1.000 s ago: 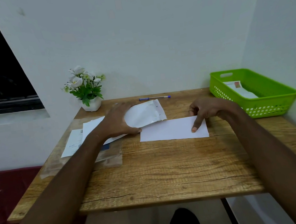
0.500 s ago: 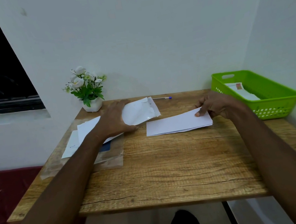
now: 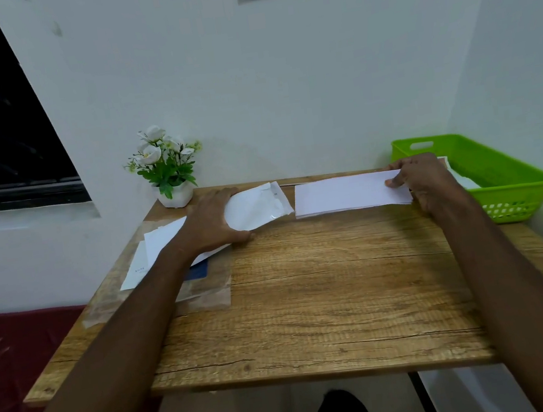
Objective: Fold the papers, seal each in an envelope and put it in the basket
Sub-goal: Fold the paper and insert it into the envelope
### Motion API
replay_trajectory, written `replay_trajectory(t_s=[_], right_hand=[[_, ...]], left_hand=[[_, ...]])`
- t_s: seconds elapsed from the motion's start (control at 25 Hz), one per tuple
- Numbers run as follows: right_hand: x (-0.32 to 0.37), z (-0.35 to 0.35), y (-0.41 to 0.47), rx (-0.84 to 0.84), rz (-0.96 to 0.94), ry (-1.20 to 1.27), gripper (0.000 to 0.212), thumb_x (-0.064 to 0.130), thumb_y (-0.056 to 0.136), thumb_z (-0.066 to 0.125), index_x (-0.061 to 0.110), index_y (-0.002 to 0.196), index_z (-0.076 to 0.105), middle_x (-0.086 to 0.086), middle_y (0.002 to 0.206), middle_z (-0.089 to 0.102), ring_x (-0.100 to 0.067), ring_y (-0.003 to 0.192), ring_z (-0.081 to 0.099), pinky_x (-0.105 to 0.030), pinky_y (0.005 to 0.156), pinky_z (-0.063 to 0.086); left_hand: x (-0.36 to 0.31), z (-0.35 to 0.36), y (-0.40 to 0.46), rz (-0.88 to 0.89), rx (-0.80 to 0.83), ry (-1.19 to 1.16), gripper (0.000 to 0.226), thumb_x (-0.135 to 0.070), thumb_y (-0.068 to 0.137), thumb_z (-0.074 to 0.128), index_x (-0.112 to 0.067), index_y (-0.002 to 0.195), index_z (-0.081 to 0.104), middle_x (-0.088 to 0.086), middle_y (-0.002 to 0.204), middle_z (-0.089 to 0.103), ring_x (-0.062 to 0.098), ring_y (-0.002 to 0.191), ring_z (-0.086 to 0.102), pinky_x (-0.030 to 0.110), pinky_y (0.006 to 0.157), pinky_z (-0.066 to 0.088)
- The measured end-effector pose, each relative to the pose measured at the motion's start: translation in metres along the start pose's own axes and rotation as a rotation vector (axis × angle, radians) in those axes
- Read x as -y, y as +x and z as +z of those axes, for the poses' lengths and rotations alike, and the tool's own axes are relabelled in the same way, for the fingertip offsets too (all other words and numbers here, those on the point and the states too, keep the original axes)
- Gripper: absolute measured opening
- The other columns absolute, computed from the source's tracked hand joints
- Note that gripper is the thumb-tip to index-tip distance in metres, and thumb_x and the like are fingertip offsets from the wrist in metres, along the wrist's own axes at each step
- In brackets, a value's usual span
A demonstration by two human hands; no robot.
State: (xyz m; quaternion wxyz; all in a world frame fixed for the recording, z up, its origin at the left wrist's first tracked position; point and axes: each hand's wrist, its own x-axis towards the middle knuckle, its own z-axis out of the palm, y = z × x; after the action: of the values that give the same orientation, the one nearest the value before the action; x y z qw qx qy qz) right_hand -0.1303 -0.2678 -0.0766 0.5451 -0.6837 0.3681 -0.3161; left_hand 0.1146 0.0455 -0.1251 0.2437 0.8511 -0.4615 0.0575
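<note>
The right hand (image 3: 422, 182) pinches the right end of the folded paper (image 3: 344, 193), thumb on top, holding it at the far side of the wooden table (image 3: 310, 304). The left hand (image 3: 212, 224) grips the open envelope (image 3: 256, 207), seemingly lifting its mouth. The green basket (image 3: 501, 175) sits far right, white envelopes inside.

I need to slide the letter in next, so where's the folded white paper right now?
In the head view, the folded white paper is right of centre at the table's far edge, pinched by the right hand.
</note>
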Motion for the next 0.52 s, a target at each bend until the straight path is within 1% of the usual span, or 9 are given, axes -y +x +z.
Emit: replay_trajectory(t_s=[0.08, 0.16, 0.2, 0.28, 0.36, 0.48, 0.52], right_hand=[[0.0, -0.001, -0.001, -0.023, -0.001, 0.052, 0.028, -0.021, 0.077, 0.068, 0.001, 0.094, 0.071, -0.022, 0.101, 0.068, -0.034, 0.092, 0.064, -0.052, 0.088, 0.055], [-0.001, -0.001, -0.001, -0.047, -0.013, 0.087, 0.027, -0.019, 0.077, 0.068, 0.007, 0.081, 0.07, -0.018, 0.091, 0.07, -0.032, 0.087, 0.065, -0.049, 0.082, 0.055], [-0.002, 0.0, -0.001, -0.05, -0.018, 0.105, 0.029, -0.019, 0.077, 0.068, 0.01, 0.077, 0.069, -0.016, 0.087, 0.069, -0.031, 0.083, 0.065, -0.047, 0.078, 0.055], [-0.003, 0.004, -0.003, -0.03, -0.028, 0.122, 0.029, -0.019, 0.076, 0.068, 0.01, 0.078, 0.069, -0.017, 0.09, 0.069, -0.03, 0.079, 0.065, -0.043, 0.075, 0.054], [-0.005, 0.011, -0.005, 0.002, -0.044, 0.084, 0.028, -0.018, 0.077, 0.067, 0.01, 0.079, 0.07, -0.017, 0.094, 0.069, -0.03, 0.08, 0.065, -0.043, 0.075, 0.054], [-0.005, 0.02, -0.01, 0.048, -0.068, 0.045, 0.028, -0.016, 0.078, 0.068, 0.011, 0.079, 0.071, -0.013, 0.088, 0.07, -0.028, 0.076, 0.066, -0.035, 0.067, 0.053], [-0.005, 0.022, -0.011, 0.06, -0.072, 0.041, 0.026, -0.016, 0.078, 0.068, 0.01, 0.08, 0.071, -0.013, 0.088, 0.07, -0.028, 0.076, 0.066, -0.035, 0.067, 0.054]], left_hand=[[0.002, 0.0, 0.001, -0.014, 0.011, 0.023, 0.102, -0.065, 0.063, 0.084, -0.029, 0.149, 0.04, -0.003, 0.15, 0.047, 0.018, 0.133, 0.042, 0.041, 0.108, 0.038], [0.002, 0.0, 0.001, -0.011, 0.016, 0.031, 0.103, -0.065, 0.063, 0.084, -0.029, 0.149, 0.041, -0.003, 0.15, 0.048, 0.019, 0.133, 0.043, 0.043, 0.11, 0.038], [0.002, 0.0, 0.001, -0.007, 0.011, 0.031, 0.103, -0.065, 0.062, 0.084, -0.028, 0.148, 0.042, -0.002, 0.149, 0.049, 0.019, 0.133, 0.043, 0.042, 0.109, 0.038], [0.001, 0.001, 0.001, 0.0, 0.008, 0.033, 0.103, -0.065, 0.062, 0.085, -0.027, 0.148, 0.042, -0.001, 0.149, 0.049, 0.02, 0.133, 0.043, 0.04, 0.107, 0.036], [0.0, 0.002, 0.001, 0.006, 0.013, 0.039, 0.103, -0.065, 0.063, 0.085, -0.027, 0.149, 0.041, 0.0, 0.15, 0.048, 0.02, 0.134, 0.042, 0.037, 0.106, 0.033], [-0.001, 0.003, 0.001, 0.002, -0.01, 0.024, 0.103, -0.064, 0.063, 0.085, -0.028, 0.148, 0.041, -0.001, 0.149, 0.048, 0.019, 0.133, 0.042, 0.034, 0.103, 0.031], [-0.001, 0.002, 0.0, 0.002, -0.016, 0.021, 0.103, -0.065, 0.062, 0.085, -0.028, 0.148, 0.041, -0.001, 0.148, 0.048, 0.019, 0.132, 0.042, 0.035, 0.103, 0.032]])
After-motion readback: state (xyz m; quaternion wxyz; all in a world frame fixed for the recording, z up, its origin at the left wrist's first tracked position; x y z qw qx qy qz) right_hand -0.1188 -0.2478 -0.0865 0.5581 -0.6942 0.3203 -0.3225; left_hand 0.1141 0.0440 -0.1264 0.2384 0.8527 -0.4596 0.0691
